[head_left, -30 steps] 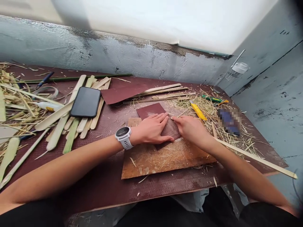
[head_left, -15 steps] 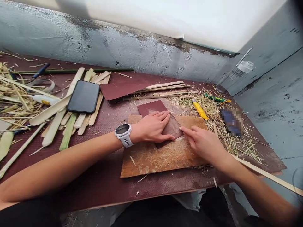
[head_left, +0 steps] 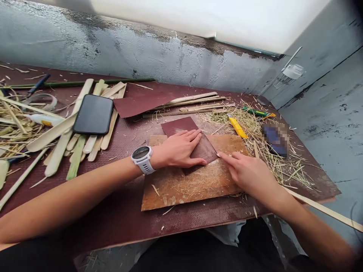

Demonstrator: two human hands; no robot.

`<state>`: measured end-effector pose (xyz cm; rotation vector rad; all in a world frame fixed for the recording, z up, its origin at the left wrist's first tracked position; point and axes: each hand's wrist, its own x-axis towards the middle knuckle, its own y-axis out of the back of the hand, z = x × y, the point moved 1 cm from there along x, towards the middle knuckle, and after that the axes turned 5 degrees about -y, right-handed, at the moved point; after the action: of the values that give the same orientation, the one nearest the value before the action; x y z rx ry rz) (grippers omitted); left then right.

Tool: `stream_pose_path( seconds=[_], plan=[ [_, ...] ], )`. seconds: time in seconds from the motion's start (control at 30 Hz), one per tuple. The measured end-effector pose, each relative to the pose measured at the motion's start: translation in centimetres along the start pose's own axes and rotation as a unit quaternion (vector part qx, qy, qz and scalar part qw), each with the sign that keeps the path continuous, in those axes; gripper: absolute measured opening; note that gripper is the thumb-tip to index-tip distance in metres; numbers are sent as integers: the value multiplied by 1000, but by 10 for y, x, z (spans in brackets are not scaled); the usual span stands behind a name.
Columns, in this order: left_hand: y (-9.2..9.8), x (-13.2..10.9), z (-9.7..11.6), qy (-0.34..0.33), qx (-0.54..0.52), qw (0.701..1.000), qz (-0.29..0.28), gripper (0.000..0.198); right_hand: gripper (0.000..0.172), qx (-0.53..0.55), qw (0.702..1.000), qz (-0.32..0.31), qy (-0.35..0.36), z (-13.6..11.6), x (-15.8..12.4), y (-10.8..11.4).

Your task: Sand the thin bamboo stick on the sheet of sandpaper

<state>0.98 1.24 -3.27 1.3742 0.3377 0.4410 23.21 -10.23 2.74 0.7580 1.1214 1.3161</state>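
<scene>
- The left hand (head_left: 183, 149) lies flat, fingers together and thumb spread, pressing down on a dark red sheet (head_left: 181, 125).
- The right hand (head_left: 246, 170) is nearly closed, pinching a pale strip (head_left: 320, 206) at the sheet's right edge; its fingers partly hide the hold. The strip's long end runs out past the wrist, to the right of the wooden board (head_left: 195, 189).
- The sheet rests partly on the board, its far corner reaching beyond the board's back edge.
- Behind the board's right corner, a yellow cutter (head_left: 237, 127) lies beside thin shavings (head_left: 292, 170).
- Left of the board, a phone (head_left: 93, 114) rests on flat slats (head_left: 82, 155).
</scene>
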Motion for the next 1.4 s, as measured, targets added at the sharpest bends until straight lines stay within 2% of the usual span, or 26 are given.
stream_pose_path(
  seconds=[0.17, 0.4, 0.5, 0.63, 0.83, 0.97, 1.07, 1.3, 1.4],
  plan=[
    [2, 1, 0, -10, 2, 1000, -1, 115, 50, -11, 1000, -10, 10, 1, 3, 4],
    [1, 1, 0, -20, 9, 1000, 2, 114, 39, 43, 997, 68, 21, -13, 57, 7],
    [2, 1, 1, -21, 9, 1000, 3, 115, 39, 50, 995, 80, 11, -19, 69, 8],
    [6, 1, 3, -9, 7, 1000, -7, 115, 46, 27, 997, 72, -5, -21, 47, 2],
    [7, 1, 3, -1, 4, 1000, -11, 114, 50, -16, 1000, 5, 7, -3, -5, -5],
    [3, 1, 1, -9, 1, 1000, 1, 113, 53, -42, 999, -1, 10, -1, -10, -4],
    [2, 1, 0, -12, 0, 1000, 6, 114, 52, -30, 999, 13, 10, -7, 4, -4],
    [7, 2, 1, -4, -7, 1000, -9, 115, 45, 65, 995, 69, 9, -21, 64, 2],
    [10, 3, 1, 4, -11, 1000, -12, 114, 43, 77, 995, 68, 20, -19, 68, 5]
  ],
)
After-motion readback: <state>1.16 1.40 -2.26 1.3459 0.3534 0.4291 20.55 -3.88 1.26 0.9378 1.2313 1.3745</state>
